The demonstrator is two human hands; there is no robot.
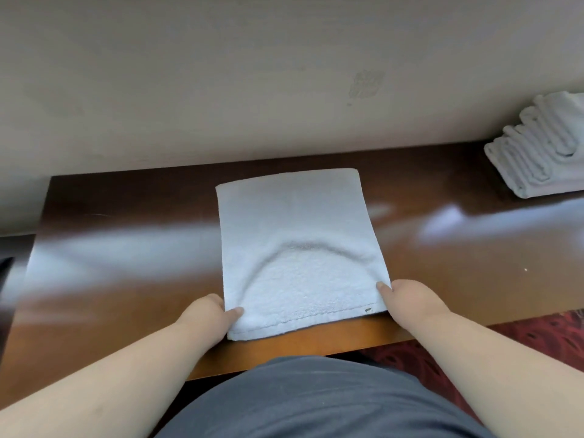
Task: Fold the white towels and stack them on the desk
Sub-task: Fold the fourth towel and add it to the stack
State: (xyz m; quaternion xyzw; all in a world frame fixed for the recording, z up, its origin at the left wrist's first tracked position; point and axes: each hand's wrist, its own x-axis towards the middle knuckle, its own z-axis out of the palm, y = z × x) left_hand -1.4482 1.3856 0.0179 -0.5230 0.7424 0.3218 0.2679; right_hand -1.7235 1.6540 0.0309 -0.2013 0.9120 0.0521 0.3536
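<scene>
Beige wall (221, 74) backs a glossy brown counter (126, 235). On it lies a white towel (294, 216), folded, its near edge at the counter's front. Left hand (208, 314) pinches the near-left corner in a closed grip; right hand (407, 295) pinches the near-right corner likewise. Folded towel stack (543, 150) sits far right.

You grip the towel's near corners.
Your left hand (210, 311) and right hand (407, 295) pinch the white towel (294, 216) on the desk (126, 216); a folded stack (543, 153) sits far right.
</scene>
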